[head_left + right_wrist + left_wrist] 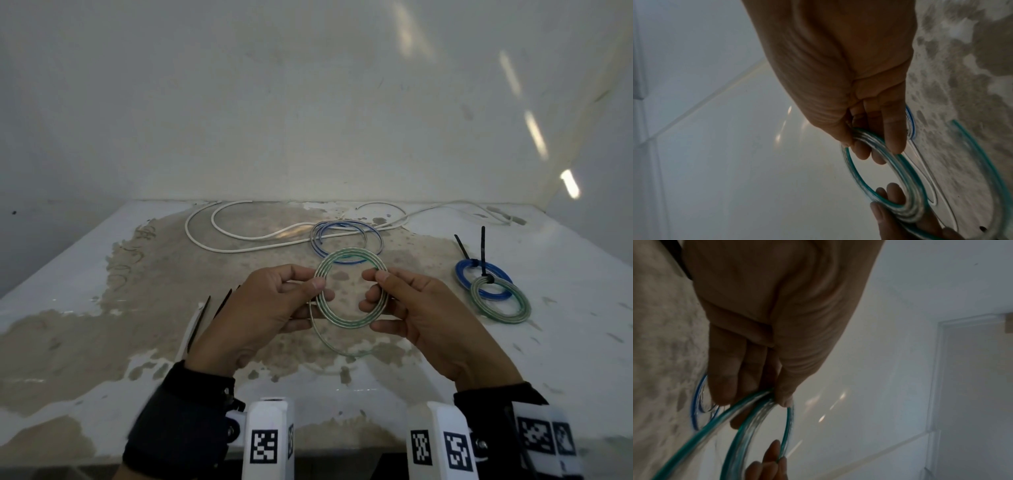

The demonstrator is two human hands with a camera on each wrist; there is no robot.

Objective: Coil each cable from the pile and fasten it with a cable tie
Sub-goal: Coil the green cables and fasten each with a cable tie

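— Across the whole lower view, what lies under the work?

— A worn white table [565,274] with a big brown patch where the paint has gone, set against a pale wall [308,102].

— And the biggest thing on it?

— At the far edge, a long white cable [239,249] lies in loose loops. Just in front of it a blue-striped clear cable [346,228] sits loosely curled and untied; the white cable crosses it.

— Anything finished?

— To the right, a blue coil [463,270] and a green coil [513,313] lie overlapping, each cinched with a black cable tie [483,255] whose tail sticks up.

— Where is the cable being worked?

— Held above the table's middle, between both hands. The green-striped cable [349,322] is wound into a flat ring of several turns, and one loose loop of it hangs lower, toward the person.

— How does the left hand [274,308] hold it?

— Thumb on top and fingers beneath pinch the ring's left side; the left wrist view shows the strands running out between thumb and fingers.

— The right hand [421,315]?

— Same manner on the right side, thumb and curled fingers clamping the turns together.

— Smallest items?

— Spare black ties [200,322] lie on the table just left of the left hand, partly hidden by it.
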